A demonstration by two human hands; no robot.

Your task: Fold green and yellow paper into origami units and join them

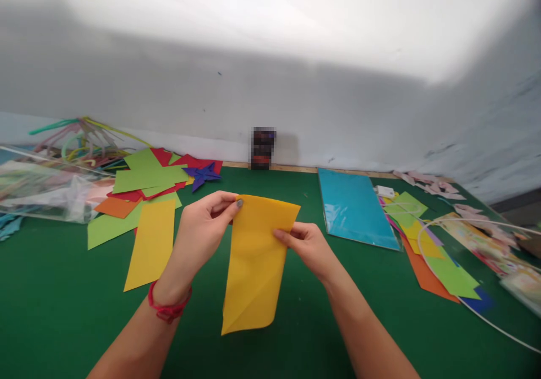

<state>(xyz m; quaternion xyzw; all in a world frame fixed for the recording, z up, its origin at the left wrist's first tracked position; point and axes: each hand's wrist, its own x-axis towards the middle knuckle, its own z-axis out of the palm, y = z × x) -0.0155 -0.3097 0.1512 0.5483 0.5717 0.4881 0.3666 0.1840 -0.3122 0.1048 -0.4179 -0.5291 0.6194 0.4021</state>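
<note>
A rectangular sheet of yellow paper [257, 260] is held up above the green table, its lower left corner creased along a diagonal. My left hand [207, 227] pinches its top left corner between thumb and fingers. On the right edge, a little below the top, my right hand [306, 243] grips the same sheet, thumb in front and fingers behind. Left of my left hand lies another yellow paper strip [152, 241], partly over green sheets. Behind that hand rests a folded purple paper star [203, 176].
Green paper sheets [147, 170] and red ones pile at the left, beside clear plastic bags [46, 193] and coloured tubes [84, 136]. A blue packet [357, 207] lies right of centre. Paper scraps [431, 280] and a white cable [490, 325] occupy the right. A blurred dark object [262, 148] stands against the wall.
</note>
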